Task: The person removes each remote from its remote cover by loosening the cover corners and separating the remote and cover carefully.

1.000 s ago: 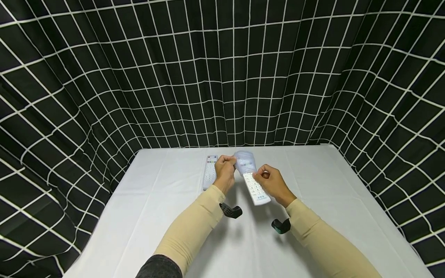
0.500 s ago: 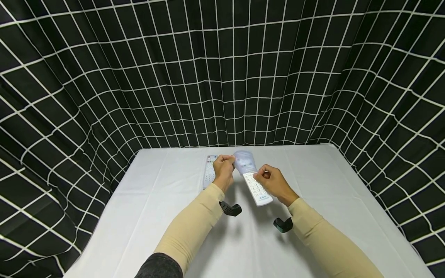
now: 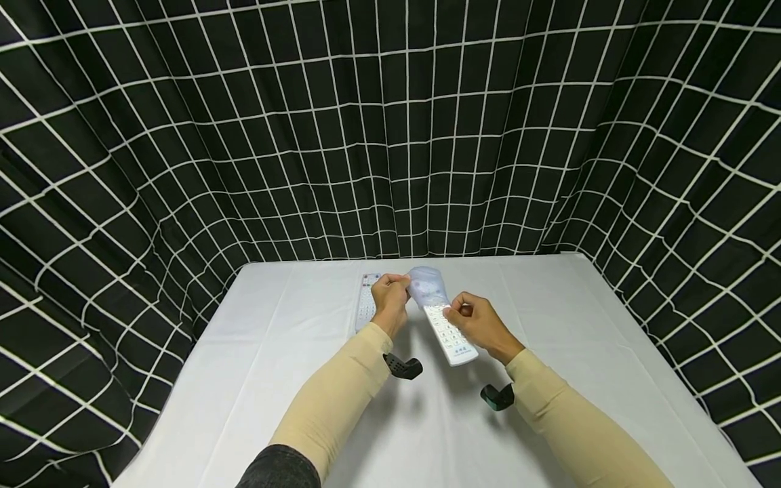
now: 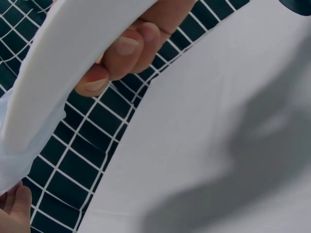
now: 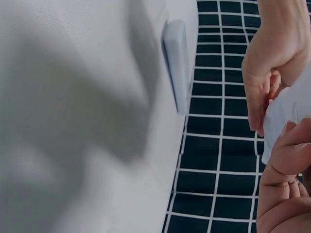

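Note:
A white remote control [image 3: 450,332] with rows of buttons is held tilted above the table. Over its far end sits a soft, translucent bluish sleeve [image 3: 427,285]. My left hand [image 3: 390,298] pinches the sleeve's left edge near the far end. On the remote's right side, by the sleeve's mouth, my right hand [image 3: 478,322] grips between thumb and fingers. The left wrist view shows the remote's smooth underside [image 4: 73,53], with right fingertips [image 4: 124,48] curled beneath it. In the right wrist view, the left hand [image 5: 277,63] reaches down to the sleeve [image 5: 279,124].
A second remote [image 3: 366,305] lies on the white-covered table [image 3: 293,379], left of the hands and partly behind the left one. Black curtains [image 3: 390,135] with a white grid stand round the table's back and sides.
The remote's near end has shifted slightly toward me, and the sleeve with my left hand slightly left. Both hands keep their holds, and more of the second remote is covered.

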A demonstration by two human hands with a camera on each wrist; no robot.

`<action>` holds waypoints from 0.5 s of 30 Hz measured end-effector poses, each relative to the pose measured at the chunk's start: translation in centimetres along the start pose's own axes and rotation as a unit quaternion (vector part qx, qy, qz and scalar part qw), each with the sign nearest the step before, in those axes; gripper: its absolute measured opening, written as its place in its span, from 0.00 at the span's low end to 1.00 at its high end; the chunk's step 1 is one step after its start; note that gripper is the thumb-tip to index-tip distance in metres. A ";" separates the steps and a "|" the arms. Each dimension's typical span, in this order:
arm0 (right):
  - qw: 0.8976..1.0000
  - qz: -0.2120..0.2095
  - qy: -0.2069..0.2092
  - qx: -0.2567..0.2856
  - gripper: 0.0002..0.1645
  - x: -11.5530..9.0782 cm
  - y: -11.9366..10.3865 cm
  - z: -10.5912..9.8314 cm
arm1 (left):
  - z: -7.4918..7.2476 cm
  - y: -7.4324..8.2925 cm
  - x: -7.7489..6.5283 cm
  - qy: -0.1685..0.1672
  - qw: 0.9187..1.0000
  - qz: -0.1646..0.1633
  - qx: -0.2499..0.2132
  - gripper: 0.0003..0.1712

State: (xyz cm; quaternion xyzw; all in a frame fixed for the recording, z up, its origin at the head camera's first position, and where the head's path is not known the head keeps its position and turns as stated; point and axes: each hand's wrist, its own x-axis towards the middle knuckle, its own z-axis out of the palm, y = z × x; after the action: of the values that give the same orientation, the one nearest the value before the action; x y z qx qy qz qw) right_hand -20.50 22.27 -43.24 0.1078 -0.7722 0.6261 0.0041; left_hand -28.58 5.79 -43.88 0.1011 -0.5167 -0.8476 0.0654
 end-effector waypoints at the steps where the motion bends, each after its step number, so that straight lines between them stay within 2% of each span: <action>1: 1.000 -0.001 -0.002 -0.003 0.10 0.0 0.0 -0.1 | 0.0 -0.1 0.0 -0.002 1.000 -0.004 -0.001 0.12; 6: 1.000 -0.015 -0.010 -0.021 0.08 0.0 0.0 -0.2 | 0.1 -0.4 -0.3 -0.020 1.000 -0.016 -0.012 0.12; 12: 0.999 -0.015 0.006 -0.043 0.09 -0.3 -0.1 -0.2 | 0.0 -0.4 -0.6 -0.046 0.997 -0.043 -0.050 0.07; 15: 0.999 -0.018 0.010 -0.040 0.09 -0.4 -0.2 -0.2 | -0.2 -0.4 -0.6 -0.059 0.995 -0.057 -0.054 0.05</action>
State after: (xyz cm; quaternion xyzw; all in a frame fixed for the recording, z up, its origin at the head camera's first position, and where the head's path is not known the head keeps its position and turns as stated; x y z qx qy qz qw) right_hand -20.14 22.45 -43.11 0.1150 -0.7948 0.5953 0.0269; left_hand -27.97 5.94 -44.21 0.0764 -0.4665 -0.8812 -0.0079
